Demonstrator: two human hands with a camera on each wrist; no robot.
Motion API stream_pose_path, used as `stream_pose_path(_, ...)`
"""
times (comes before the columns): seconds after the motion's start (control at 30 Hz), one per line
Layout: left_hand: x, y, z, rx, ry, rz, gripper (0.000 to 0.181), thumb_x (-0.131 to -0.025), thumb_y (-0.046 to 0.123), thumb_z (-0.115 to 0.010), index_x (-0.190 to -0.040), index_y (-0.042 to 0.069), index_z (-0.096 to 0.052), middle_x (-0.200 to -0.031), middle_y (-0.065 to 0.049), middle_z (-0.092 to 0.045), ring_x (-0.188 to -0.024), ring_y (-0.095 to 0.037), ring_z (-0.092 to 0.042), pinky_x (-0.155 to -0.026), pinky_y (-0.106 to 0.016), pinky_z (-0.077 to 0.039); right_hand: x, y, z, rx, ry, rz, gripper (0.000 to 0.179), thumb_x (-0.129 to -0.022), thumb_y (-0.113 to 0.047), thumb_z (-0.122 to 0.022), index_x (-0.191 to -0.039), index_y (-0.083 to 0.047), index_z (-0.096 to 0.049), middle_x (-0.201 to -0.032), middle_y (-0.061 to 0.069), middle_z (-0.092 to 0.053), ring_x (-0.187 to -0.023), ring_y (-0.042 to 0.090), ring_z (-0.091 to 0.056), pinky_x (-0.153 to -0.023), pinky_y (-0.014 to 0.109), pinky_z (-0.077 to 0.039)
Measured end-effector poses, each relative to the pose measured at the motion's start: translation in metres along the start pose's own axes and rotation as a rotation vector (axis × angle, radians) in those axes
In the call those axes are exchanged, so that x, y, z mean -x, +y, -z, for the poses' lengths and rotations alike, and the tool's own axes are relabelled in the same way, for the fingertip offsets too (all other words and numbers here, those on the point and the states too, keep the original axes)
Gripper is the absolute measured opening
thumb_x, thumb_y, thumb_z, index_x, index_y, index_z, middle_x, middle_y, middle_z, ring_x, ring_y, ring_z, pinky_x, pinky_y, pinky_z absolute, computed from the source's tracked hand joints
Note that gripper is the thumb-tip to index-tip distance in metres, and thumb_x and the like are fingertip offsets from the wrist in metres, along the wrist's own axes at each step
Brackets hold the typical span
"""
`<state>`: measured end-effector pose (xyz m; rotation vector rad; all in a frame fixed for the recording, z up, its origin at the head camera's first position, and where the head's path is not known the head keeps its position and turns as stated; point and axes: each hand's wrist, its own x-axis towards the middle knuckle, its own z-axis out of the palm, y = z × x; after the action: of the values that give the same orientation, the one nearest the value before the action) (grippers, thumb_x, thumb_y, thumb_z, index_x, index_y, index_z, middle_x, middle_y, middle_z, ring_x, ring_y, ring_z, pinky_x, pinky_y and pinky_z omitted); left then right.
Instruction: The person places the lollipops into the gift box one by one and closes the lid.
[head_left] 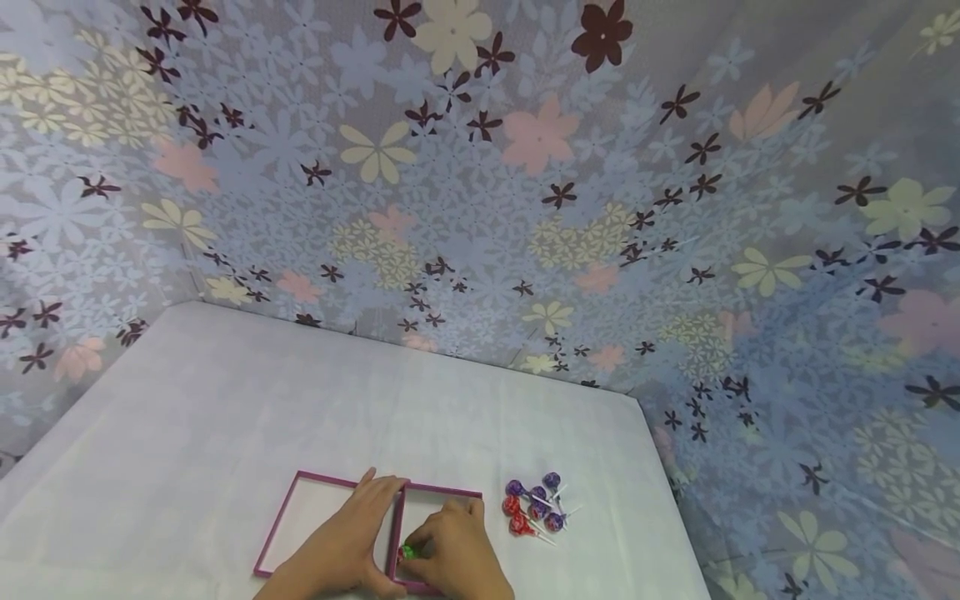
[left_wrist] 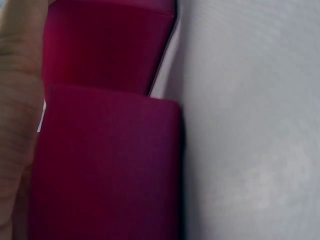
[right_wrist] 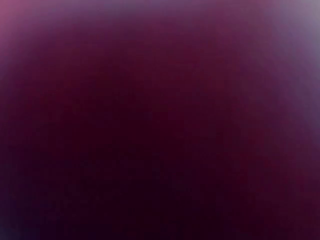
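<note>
A magenta-walled box (head_left: 277,525) with a white floor and a divider lies at the table's near side. My left hand (head_left: 348,533) spans it beside the divider, fingers at the far rim and thumb at the near rim, holding it. In the left wrist view, part of that hand (left_wrist: 20,115) runs along the magenta wall (left_wrist: 105,165). My right hand (head_left: 453,546) reaches into the right compartment and pinches a green-wrapped lollipop (head_left: 407,552) close to the divider; its stick is hidden. The right wrist view shows only a dark magenta blur.
Right of the box lies a loose group of lollipops: several purple ones (head_left: 552,480) and several red ones (head_left: 519,524), white sticks pointing mostly right. A white cloth (head_left: 315,383) covers the table. Floral curtains (head_left: 465,233) hang behind and at both sides.
</note>
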<state>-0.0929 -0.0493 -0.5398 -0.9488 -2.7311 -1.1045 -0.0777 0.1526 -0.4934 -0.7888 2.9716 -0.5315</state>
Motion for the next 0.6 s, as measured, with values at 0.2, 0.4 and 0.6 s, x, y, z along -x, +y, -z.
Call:
stream_pose_path(0.2,-0.0007,0.0013,0.0005,-0.013,0.000,-0.003,0.139,-0.051,0.090,-0.069,-0.150,-0.002,-0.037,-0.148,-0.019,-0.047,-0.142,-0.040,-0.039,-0.119,-0.057,-0.025,-0.0018,-0.0042,0.0011,-0.011,-0.053,-0.030,0.017,-0.070,-0.042,-0.088,-0.082,-0.031,-0.082,-0.074,-0.024,-0.070,-0.076,-0.008,-0.041,-0.082,0.035,-0.030)
stream_pose_path(0.4,-0.0006,0.0009,-0.0001,-0.014,0.017,-0.019,0.139,-0.050,0.090,-0.069,-0.150,-0.002,-0.037,-0.147,-0.017,-0.049,-0.141,-0.039,-0.041,-0.119,-0.055,-0.024,-0.0029,-0.0046,0.0005,-0.022,-0.069,-0.050,0.016,-0.070,-0.042,-0.088,-0.081,-0.032,-0.082,-0.071,-0.026,-0.069,-0.074,-0.008,-0.041,-0.083,0.037,-0.029)
stream_pose_path(0.6,-0.0012,0.0014,-0.0003,-0.020,0.021,-0.028,0.138,-0.051,0.090,-0.069,-0.149,-0.002,-0.038,-0.146,-0.017,-0.049,-0.140,-0.038,-0.042,-0.120,-0.054,-0.022,-0.0033,-0.0030,0.0006,-0.040,-0.078,-0.042,0.015,-0.070,-0.041,-0.089,-0.080,-0.032,-0.081,-0.069,-0.027,-0.068,-0.072,-0.009,-0.044,-0.082,0.038,-0.029)
